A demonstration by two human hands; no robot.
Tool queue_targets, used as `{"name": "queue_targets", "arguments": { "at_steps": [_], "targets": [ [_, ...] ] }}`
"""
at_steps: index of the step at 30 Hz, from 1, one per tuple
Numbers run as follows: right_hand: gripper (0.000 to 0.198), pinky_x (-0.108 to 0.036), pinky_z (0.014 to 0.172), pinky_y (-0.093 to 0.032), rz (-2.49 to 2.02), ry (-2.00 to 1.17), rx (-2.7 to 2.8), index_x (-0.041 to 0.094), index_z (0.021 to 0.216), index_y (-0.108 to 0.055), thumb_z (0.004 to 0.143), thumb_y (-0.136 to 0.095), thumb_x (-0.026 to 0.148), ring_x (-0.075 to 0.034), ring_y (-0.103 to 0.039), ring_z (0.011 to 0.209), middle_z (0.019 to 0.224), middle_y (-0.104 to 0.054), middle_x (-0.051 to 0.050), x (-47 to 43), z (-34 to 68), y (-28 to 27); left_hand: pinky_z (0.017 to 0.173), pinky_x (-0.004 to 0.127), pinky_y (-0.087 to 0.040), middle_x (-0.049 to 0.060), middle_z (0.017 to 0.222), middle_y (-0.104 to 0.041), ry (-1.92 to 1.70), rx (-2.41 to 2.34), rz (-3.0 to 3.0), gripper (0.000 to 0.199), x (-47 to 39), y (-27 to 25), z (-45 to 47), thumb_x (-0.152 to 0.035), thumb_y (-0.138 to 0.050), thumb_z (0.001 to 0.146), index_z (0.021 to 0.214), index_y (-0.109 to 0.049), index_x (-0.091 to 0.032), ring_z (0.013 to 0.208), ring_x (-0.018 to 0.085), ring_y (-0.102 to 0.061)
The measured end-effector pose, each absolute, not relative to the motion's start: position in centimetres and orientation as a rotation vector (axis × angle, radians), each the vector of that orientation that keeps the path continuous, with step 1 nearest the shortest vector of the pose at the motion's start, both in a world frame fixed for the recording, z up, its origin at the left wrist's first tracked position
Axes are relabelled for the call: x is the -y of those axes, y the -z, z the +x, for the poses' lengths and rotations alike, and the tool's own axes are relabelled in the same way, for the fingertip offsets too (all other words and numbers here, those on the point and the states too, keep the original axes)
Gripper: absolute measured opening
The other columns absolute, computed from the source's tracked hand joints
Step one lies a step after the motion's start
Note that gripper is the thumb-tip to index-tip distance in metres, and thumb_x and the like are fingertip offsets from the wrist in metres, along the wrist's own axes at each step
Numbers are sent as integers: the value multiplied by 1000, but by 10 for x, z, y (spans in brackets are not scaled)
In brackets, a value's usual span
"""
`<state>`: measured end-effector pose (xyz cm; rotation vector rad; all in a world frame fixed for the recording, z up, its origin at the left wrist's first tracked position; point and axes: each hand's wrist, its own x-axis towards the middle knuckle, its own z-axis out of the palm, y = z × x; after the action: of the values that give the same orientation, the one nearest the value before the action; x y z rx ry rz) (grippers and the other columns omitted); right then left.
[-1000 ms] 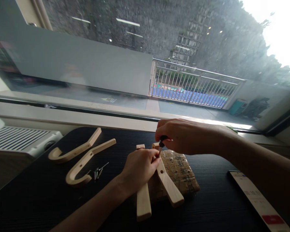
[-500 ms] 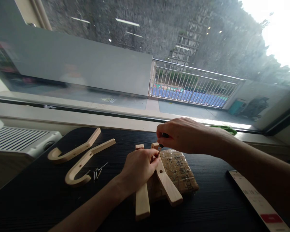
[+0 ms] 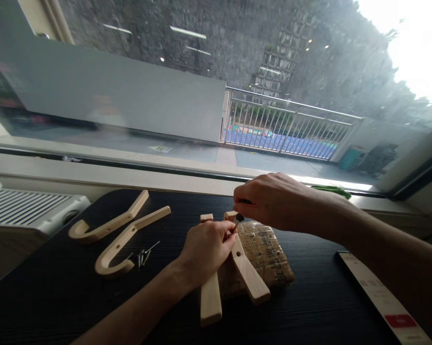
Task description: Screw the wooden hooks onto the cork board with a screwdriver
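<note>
My right hand [image 3: 269, 199] is closed round the dark handle of a screwdriver [image 3: 239, 217], whose shaft slants down to my left fingertips. Thumb and fingers of my left hand [image 3: 208, 247] are pinched together at the shaft's lower end; what lies between them is hidden. Under that hand, a pale wooden hook-shaped piece [image 3: 251, 280] with a drilled hole rests across a brown taped package [image 3: 266, 254]. A second wooden piece [image 3: 211, 302] lies alongside to the left, its middle covered by my left hand.
Two curved wooden hooks [image 3: 117, 247] [image 3: 110, 229] lie on the black table [image 3: 158, 316] at left, with several loose screws [image 3: 144, 254] beside them. A phone [image 3: 381, 297] lies at right. Behind stand a window sill [image 3: 187, 181] and a white slatted unit [image 3: 39, 208].
My right hand has risen slightly from the screwdriver's collar, so more of the dark collar shows. My left hand and the wooden pieces keep their places; the view shifts a little.
</note>
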<state>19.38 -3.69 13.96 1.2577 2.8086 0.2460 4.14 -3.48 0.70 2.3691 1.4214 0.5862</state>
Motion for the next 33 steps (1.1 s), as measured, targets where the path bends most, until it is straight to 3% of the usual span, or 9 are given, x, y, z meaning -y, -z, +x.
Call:
{"name": "queue_targets", "arguments": {
  "at_steps": [5, 11, 21, 28, 33],
  "targets": [
    [21, -24, 51, -23, 1266, -188, -2821, 22, 97, -60, 82, -49, 32, -11, -49, 59, 72, -63, 0, 41, 194, -143, 57, 23, -35, -1, 71, -67, -579, -1451, 2356, 20, 36, -8, 42, -34, -47, 84, 81, -64, -25, 65, 14, -60],
    [18, -24, 50, -23, 1280, -195, -2797, 21, 83, -61, 83, -44, 27, -11, -47, 58, 69, -62, -1, 39, 193, -142, 57, 23, -36, -1, 75, -67, -610, -1429, 2347, 18, 35, -6, 41, -33, -47, 83, 89, -63, -27, 67, 14, -60],
    [21, -24, 52, -24, 1326, -177, -2809, 20, 86, -59, 86, -41, 29, -11, -46, 58, 69, -61, -1, 37, 196, -138, 58, 24, -35, -1, 76, -67, -547, -1471, 2356, 19, 36, -7, 42, -30, -45, 83, 92, -61, -27, 68, 15, -61],
    [20, -24, 52, -24, 1343, -66, -2786, 22, 97, -57, 80, -47, 26, -11, -45, 58, 72, -62, 0, 39, 195, -142, 55, 25, -32, -2, 72, -66, -587, -1463, 2414, 18, 36, -4, 41, -30, -43, 83, 92, -59, -29, 65, 16, -60],
    [18, -24, 49, -23, 1341, -82, -2804, 21, 91, -56, 83, -43, 30, -10, -42, 54, 69, -61, 1, 37, 195, -140, 56, 24, -32, -2, 73, -66, -601, -1450, 2404, 17, 36, -3, 41, -30, -43, 83, 91, -58, -28, 65, 15, -60]
  ]
}}
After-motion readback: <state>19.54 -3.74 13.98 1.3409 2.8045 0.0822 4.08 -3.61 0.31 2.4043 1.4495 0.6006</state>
